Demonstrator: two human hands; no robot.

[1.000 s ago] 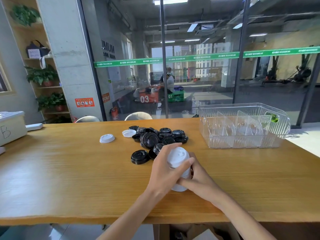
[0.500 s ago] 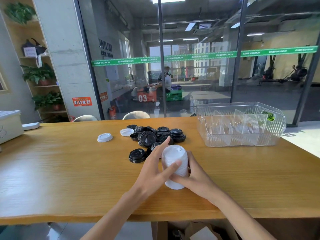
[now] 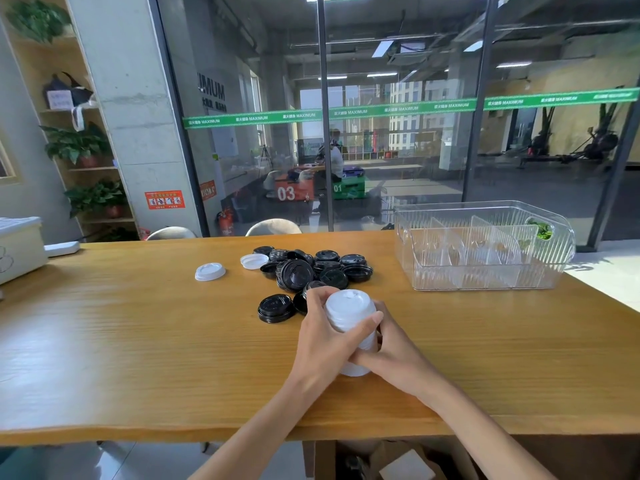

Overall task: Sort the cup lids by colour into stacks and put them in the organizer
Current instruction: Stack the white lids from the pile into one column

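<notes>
Left hand (image 3: 320,336) and right hand (image 3: 388,355) both clasp the white lid stack (image 3: 349,315) — thumb re-closed since a moment ago. The stack stands squared near the table's (image 3: 138,341) front edge — ready, by judgement, for the organizer (image 3: 485,282).

Two hands, left hand (image 3: 322,336) and right hand (image 3: 394,358), both wrapped round one stack of white lids (image 3: 349,313); number of lids in that stack impossible to count. Two single white lids (image 3: 210,271) (image 3: 254,261) lying apart on one wooden table (image 3: 138,341). One heap of black lids (image 3: 311,268), roughly a dozen or more, overlapping too much for an exact count. One clear organizer (image 3: 485,251).
</notes>
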